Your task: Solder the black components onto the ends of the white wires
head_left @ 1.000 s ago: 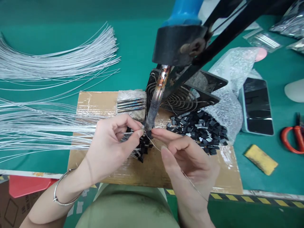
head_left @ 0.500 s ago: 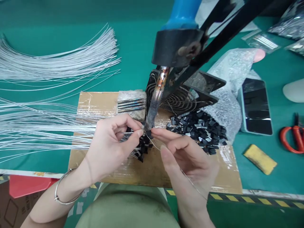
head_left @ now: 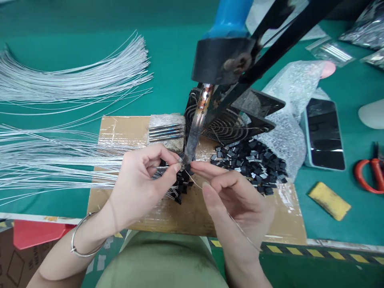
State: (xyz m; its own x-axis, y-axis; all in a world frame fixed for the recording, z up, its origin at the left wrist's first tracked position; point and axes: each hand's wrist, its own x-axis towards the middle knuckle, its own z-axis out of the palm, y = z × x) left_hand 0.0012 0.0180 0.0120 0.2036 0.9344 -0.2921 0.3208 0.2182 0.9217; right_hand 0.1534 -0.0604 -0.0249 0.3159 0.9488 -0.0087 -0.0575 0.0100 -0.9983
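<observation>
A soldering iron (head_left: 200, 116) with a blue handle is clamped in a black stand, its tip pointing down between my hands. My left hand (head_left: 147, 176) pinches a thin white wire (head_left: 160, 167) just left of the tip. My right hand (head_left: 237, 200) has solder wire (head_left: 194, 182) between thumb and fingers, its end reaching the tip; the strand runs on across the palm. My right forefinger is close to the tip, by a small black part that is mostly hidden. Below lie black connectors (head_left: 181, 186) with wires attached.
Loose black connectors (head_left: 252, 164) are heaped on the cardboard (head_left: 198, 216) at right. A fan (head_left: 228, 124) stands behind the iron. White wire bundles (head_left: 90, 84) spread left. A phone (head_left: 324, 136), yellow sponge (head_left: 329, 201) and red-handled pliers (head_left: 372, 174) lie right.
Both hands hold almost the same pose at the iron's tip. Only a very slight shift of the whole view shows.
</observation>
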